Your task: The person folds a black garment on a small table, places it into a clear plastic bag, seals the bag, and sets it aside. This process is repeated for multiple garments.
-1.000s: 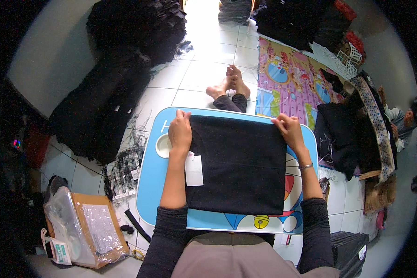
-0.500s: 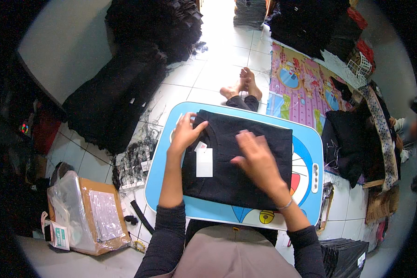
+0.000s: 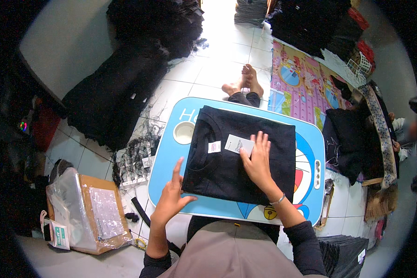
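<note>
A black T-shirt (image 3: 245, 178), folded into a neat rectangle, lies on the blue lap table (image 3: 164, 160) with its collar toward the left. My right hand (image 3: 258, 162) rests flat on the shirt, its thumb touching the white hang tag (image 3: 239, 144). To the left of that tag sits a white neck label (image 3: 214, 147) inside the collar. Near the shirt's lower left corner, my left hand (image 3: 173, 192) is raised with thumb and forefinger spread, and nothing shows in it.
Heaps of black fabric (image 3: 120, 88) cover the floor at left. A plastic-wrapped carton (image 3: 102, 215) stands at lower left. Stacked folded black garments (image 3: 343, 255) sit at lower right. Another person (image 3: 403, 136) is beside black cloth at the right edge.
My left hand has gone from the collar down to the shirt's lower left. The hang tag now lies farther right, showing its printed side, and my right hand has settled beside it.
</note>
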A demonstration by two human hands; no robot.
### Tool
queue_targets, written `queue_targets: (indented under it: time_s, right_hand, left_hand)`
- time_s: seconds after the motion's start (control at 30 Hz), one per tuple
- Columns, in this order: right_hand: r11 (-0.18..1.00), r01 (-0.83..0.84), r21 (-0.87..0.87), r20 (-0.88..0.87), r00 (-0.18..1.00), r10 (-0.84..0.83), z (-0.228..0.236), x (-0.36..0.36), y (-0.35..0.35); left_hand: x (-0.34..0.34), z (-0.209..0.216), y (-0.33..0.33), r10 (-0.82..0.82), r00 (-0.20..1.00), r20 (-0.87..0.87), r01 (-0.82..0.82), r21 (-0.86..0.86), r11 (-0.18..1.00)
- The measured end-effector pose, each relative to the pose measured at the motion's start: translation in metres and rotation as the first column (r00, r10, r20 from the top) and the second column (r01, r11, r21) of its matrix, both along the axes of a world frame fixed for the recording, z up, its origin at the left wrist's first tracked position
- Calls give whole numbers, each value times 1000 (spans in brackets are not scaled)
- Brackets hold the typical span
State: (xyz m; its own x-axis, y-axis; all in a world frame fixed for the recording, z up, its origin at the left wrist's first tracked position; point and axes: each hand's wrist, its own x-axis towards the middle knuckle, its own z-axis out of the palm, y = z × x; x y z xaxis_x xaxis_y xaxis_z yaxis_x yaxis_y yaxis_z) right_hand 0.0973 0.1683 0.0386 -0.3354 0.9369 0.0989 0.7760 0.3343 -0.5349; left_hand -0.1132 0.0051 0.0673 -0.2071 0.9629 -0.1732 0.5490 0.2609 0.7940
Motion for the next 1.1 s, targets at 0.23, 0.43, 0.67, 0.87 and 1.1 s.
queue_targets:
  time_s: [0.23,0.43,0.67,0.87,1.1]
  right_hand:
    - [945,-100,312,176,983,46,-1,16,-47]
    - [864,-474,170,267,866,422,10,51,-86]
    - [962,-80,262,-76,992,103,29,145,-105]
    - [974,192,121,-433,893,-123,62,125,-77]
    - [944,186,272,233,939,-253,19,107,-29]
  left_hand:
    - [-3,-19,9,63,797,-600,265,443,856]
    - [-17,-27,14,-161,872,-463,360,382,851]
    - [-45,-6,17,-144,958,-246,268,606,749]
    - [-52,17,81,17,996,92,-50,375,926]
    - [-49,-14,128,83,996,-42,-85,-40,996]
